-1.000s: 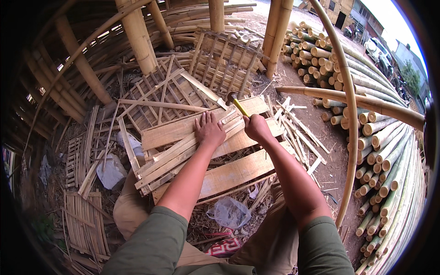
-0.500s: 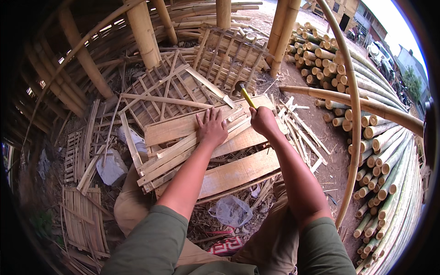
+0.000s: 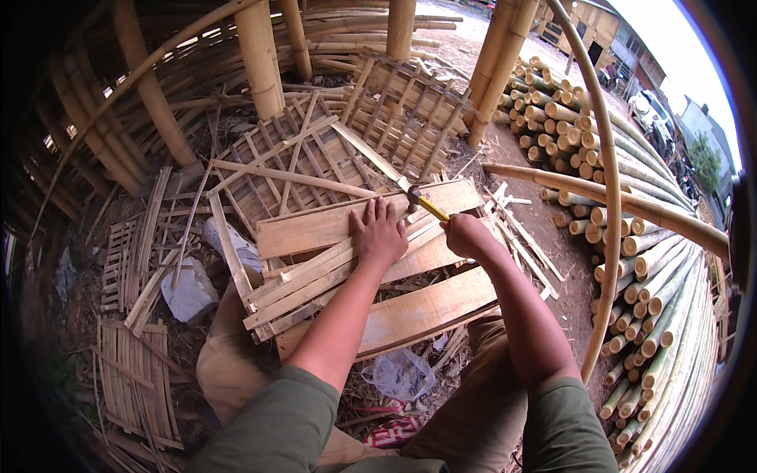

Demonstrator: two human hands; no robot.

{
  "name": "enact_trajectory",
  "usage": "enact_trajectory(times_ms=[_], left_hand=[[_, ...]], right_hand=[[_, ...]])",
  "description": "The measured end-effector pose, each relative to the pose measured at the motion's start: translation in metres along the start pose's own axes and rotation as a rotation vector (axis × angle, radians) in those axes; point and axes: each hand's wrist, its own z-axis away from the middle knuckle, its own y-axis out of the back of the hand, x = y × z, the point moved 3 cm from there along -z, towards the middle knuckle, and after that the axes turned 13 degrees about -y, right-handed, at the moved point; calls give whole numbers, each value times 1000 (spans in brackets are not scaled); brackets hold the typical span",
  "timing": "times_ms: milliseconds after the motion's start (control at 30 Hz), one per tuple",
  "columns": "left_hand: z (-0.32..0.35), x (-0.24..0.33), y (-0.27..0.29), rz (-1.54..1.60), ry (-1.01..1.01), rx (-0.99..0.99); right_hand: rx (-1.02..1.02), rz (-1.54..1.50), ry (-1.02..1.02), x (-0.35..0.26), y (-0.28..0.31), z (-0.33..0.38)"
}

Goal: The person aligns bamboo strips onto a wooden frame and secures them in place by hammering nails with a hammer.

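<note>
My right hand [image 3: 468,236] is closed round the yellow-and-black handle of a hammer [image 3: 430,206]. The hammer's dark head is down at the upper wooden board, just right of my left fingertips; whether it touches a nail I cannot tell. My left hand [image 3: 380,234] lies with fingers stretched over the bundle of narrow wooden strips [image 3: 315,277], pressing on them and on the edge of the upper board [image 3: 307,233]. The strips run slantwise across several flat boards. A wider board [image 3: 430,310] lies nearest my knees.
Slatted panels [image 3: 276,162] lean beyond the boards. At the right is a large stack of bamboo poles [image 3: 631,260], with a bamboo rail [image 3: 611,181] before it. Loose split sticks [image 3: 524,252] lie right of the boards. A pale block [image 3: 189,290] and a clear plastic bag [image 3: 400,374] are on the ground.
The hammer has swung down from a raised, upright tilt to the upper board. My left hand still presses on the strips. The whole view has shifted slightly.
</note>
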Motion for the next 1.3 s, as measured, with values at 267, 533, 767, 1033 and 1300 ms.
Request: enact_trajectory(times_ms=[267, 533, 767, 1033, 1300], left_hand=[[-17, -28, -10, 388, 148, 117], [-33, -29, 3, 193, 89, 252], [-28, -44, -4, -82, 275, 443], [-30, -29, 5, -20, 281, 201], [-31, -31, 1, -58, 275, 297]], right_hand=[[-157, 140, -22, -21, -1, -5], [-229, 270, -62, -19, -10, -21], [-15, -28, 14, -32, 6, 8], [331, -317, -75, -7, -3, 7], [242, -299, -100, 3, -34, 6]])
